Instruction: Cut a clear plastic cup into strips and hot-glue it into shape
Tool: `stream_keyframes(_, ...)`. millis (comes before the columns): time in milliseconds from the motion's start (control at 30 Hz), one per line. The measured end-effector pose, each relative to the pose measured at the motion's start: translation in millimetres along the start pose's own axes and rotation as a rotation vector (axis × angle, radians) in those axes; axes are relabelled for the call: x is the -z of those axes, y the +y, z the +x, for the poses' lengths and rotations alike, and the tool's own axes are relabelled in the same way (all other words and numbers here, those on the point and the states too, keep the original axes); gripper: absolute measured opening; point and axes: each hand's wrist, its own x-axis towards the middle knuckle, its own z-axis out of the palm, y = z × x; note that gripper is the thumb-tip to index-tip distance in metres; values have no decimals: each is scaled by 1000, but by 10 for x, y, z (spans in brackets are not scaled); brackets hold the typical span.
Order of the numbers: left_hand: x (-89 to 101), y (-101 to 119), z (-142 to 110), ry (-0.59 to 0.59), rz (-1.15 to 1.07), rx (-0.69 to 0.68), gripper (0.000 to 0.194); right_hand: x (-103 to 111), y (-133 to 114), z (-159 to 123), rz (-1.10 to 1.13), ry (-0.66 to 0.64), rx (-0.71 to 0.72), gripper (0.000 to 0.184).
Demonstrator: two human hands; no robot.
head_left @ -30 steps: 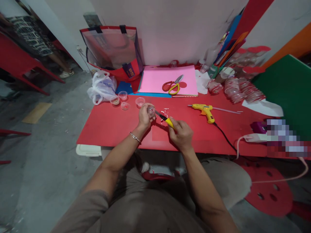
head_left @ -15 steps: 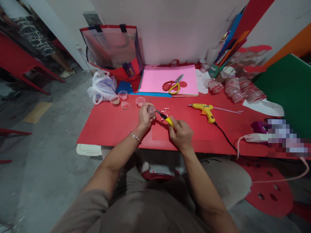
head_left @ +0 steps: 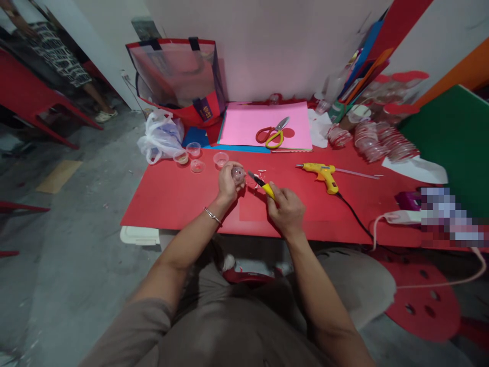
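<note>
My left hand (head_left: 227,186) is closed round a small clear plastic cup (head_left: 238,174), held just above the red table (head_left: 171,199). My right hand (head_left: 286,210) grips a yellow-handled craft knife (head_left: 261,184); its blade tip points at the cup and sits a little to its right. Small white and red scraps (head_left: 260,176) lie on the table just beyond the blade.
Three more clear cups (head_left: 196,155) stand left of my hands by a white plastic bag (head_left: 160,136). Behind are pink paper (head_left: 266,125) with red-and-yellow scissors (head_left: 271,134), a yellow glue gun (head_left: 324,174) with its black cord, stacked clear lids (head_left: 378,141), a green board (head_left: 454,137).
The knife tip has drawn slightly back to the right, away from the cup. Both hands otherwise stay in place.
</note>
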Motion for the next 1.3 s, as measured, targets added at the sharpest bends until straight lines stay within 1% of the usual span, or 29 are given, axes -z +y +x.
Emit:
stream_keyframes(100,7,0,3,5,-3,5,39,17,11,0,31,17,-7,37)
stream_keyframes(200,-8,7,-4,-2,-3,-12,37,32,-14,-4,61,-38,53,37)
stream_keyframes(267,-21,11,-8,5,-4,-11,37,29,-33,-4,55,-57,62,36)
stream_keyframes(367,-19,2,2,22,-15,21,39,8,-35,-4,49,-37,60,37)
stream_keyframes(433,1,-16,18,16,-18,23,39,-3,-17,-5,32,-18,38,38)
stream_keyframes(567,40,-49,39,-17,-6,-33,35,-4,20,-15,44,11,-33,39)
stream_keyframes(700,22,-36,24,-2,-2,-22,36,1,7,-30,85,-64,31,40)
stream_keyframes(800,1,-19,13,9,-30,8,37,-8,-9,-36,89,-94,41,41)
stream_keyframes(900,9,-23,22,12,-44,19,38,-21,-1,-34,73,-79,19,43)
stream_keyframes(1033,35,-41,37,-14,-21,-9,38,-11,20,-17,26,-7,-45,41)
stream_keyframes(1100,36,-44,37,-31,-9,-32,36,3,16,-8,41,8,-19,39)
stream_keyframes(1200,27,-42,30,-32,-9,-40,36,14,-6,-3,49,-36,55,37)
stream_keyframes(1300,21,-42,27,-15,-7,-26,36,7,-14,-5,31,-51,35,38)
